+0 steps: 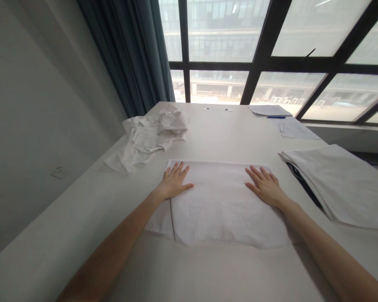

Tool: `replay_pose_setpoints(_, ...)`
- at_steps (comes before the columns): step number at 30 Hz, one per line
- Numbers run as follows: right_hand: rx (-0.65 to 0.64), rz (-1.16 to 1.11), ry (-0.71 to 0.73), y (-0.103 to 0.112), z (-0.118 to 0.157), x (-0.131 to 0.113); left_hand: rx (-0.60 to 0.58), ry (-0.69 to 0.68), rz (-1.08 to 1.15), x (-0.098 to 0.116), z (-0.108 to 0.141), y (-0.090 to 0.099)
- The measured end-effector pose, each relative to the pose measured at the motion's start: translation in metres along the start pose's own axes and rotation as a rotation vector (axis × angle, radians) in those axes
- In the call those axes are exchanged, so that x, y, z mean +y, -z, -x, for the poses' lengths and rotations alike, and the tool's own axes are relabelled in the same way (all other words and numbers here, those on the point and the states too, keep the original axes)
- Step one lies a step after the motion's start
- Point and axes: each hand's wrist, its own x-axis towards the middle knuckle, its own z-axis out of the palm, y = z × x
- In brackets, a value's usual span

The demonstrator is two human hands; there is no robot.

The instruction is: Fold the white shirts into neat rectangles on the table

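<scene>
A folded white cloth point(220, 209), perhaps a garment, lies flat on the white table in front of me. My left hand point(175, 181) rests on its far left corner, palm down with the fingers spread. On the far right corner lies my right hand point(263, 185), also flat with its fingers apart. Neither hand grips the cloth. An edge of a lower layer sticks out at the left, under my left wrist. The near edge of the cloth is slightly wavy.
Crumpled white cloth point(154, 134) is heaped at the table's far left. To the right lies a folded white stack point(343, 180) with something black inside. Papers point(269, 110) and a blue pen point(276, 117) lie at the back right. Two small white pieces point(228, 110) sit near the far edge.
</scene>
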Motion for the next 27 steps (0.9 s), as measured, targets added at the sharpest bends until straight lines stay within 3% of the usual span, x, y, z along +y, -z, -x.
replay_pose_setpoints(9,0.014,0.021,-0.068,0.003,0.010,0.021,0.060,0.104,-0.038,-0.013,0.006,0.004)
replay_pose_setpoints(12,0.102,0.043,-0.064,0.008,-0.001,0.006,0.110,0.126,-0.059,-0.004,-0.003,0.004)
replay_pose_setpoints(15,0.157,-0.013,0.025,0.011,-0.016,-0.024,0.156,0.037,-0.065,0.017,-0.016,0.003)
replay_pose_setpoints(20,0.037,-0.107,0.246,0.009,-0.035,-0.071,0.111,-0.113,0.015,0.054,-0.036,-0.007)
replay_pose_setpoints(23,-0.029,-0.085,0.194,0.007,-0.038,-0.077,0.145,-0.117,0.041,0.063,-0.040,-0.016)
replay_pose_setpoints(27,-0.067,-0.069,0.145,0.008,-0.038,-0.067,0.126,-0.117,0.054,0.059,-0.039,-0.018)
